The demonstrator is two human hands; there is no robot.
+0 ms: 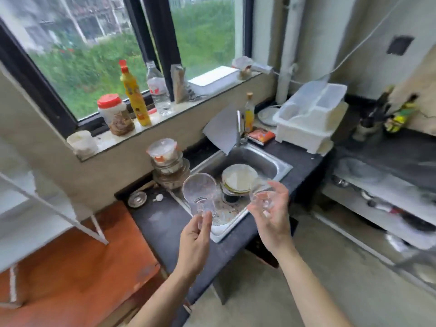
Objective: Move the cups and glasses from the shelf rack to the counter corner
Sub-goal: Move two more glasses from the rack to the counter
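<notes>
My left hand (194, 234) grips a clear handled glass mug (200, 193) by its handle, tilted so its mouth faces me, above the left rim of the sink. In my right hand (271, 218) is a second clear glass (262, 199), held in curled fingers over the sink's front edge. The white shelf rack (47, 208) stands at the left, over an orange surface. The dark counter (162, 223) runs under both hands and bends away to the right at the corner.
The steel sink (266, 159) holds stacked dirty plates (239, 178). Stacked bowls and a tub (167, 166) stand left of it. A white dish drainer (309, 116) sits at the back right. Bottles and jars line the windowsill (132, 100). Lower shelves with utensils run along the right.
</notes>
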